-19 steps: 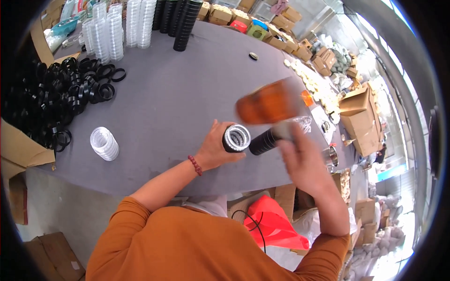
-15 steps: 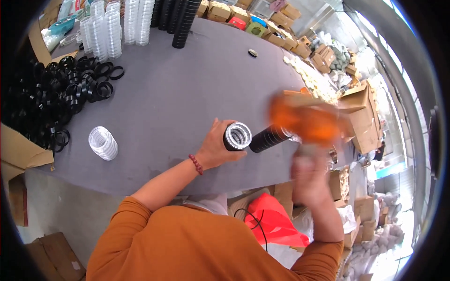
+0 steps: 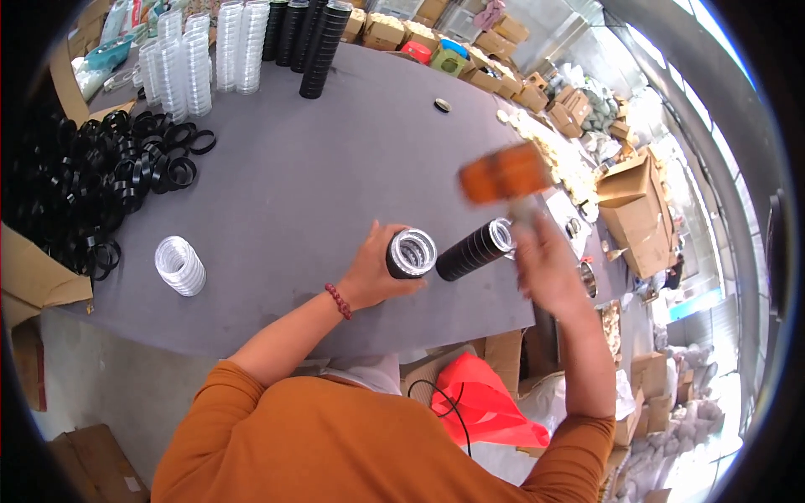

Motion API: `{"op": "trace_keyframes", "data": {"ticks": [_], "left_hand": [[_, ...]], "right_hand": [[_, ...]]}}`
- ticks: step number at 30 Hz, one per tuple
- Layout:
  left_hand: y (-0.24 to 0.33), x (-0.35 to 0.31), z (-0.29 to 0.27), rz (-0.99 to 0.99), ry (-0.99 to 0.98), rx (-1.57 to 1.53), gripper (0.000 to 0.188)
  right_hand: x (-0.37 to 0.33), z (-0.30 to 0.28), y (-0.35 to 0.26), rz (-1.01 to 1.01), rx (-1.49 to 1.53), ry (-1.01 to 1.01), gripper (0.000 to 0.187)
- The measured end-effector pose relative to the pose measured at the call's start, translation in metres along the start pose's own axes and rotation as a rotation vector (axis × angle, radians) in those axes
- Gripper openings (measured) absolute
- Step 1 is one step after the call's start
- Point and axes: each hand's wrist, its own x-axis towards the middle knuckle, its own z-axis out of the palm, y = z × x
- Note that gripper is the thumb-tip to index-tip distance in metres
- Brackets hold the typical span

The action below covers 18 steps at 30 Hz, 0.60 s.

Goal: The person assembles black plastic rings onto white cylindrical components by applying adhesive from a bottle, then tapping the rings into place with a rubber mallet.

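Note:
My left hand (image 3: 369, 270) is wrapped round a short black cylinder with clear plastic rings (image 3: 412, 253) at its top, upright on the table. To the right of it my right hand (image 3: 547, 264) grips a mallet (image 3: 505, 173) by the handle, its orange head raised above the table and somewhat blurred. Between the two hands stands a taller stack of black rings (image 3: 470, 254) with a clear rim, below the mallet head and leaning to the right in view. A short stack of clear rings (image 3: 179, 265) sits on the table at the left.
Loose black rings (image 3: 126, 168) are heaped at the left beside a cardboard box (image 3: 42, 272). Tall clear stacks (image 3: 173, 75) and black stacks (image 3: 323, 52) line the far edge of the grey table (image 3: 319, 159). One small round piece (image 3: 443, 106) lies far right; a red bag (image 3: 478, 402) hangs below.
The mallet and my right hand have moved up and to the left in view. My left hand keeps its grip on the black cylinder. The whole view has shifted slightly.

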Motion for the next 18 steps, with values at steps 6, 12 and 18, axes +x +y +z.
{"op": "trace_keyframes", "data": {"ticks": [6, 12, 18], "left_hand": [[0.010, 0.007, 0.004, 0.012, 0.006, -0.132, 0.074], [0.004, -0.001, -0.001, -0.035, -0.048, -0.032, 0.075], [-0.002, 0.003, 0.004, -0.020, -0.095, -0.028, 0.076]], "right_hand": [[0.010, 0.041, -0.006, -0.226, -0.414, -0.194, 0.039], [-0.033, 0.001, -0.036, -0.205, -0.006, 0.101, 0.032], [-0.056, 0.038, 0.028, -0.202, -0.283, -0.164, 0.032]]}}
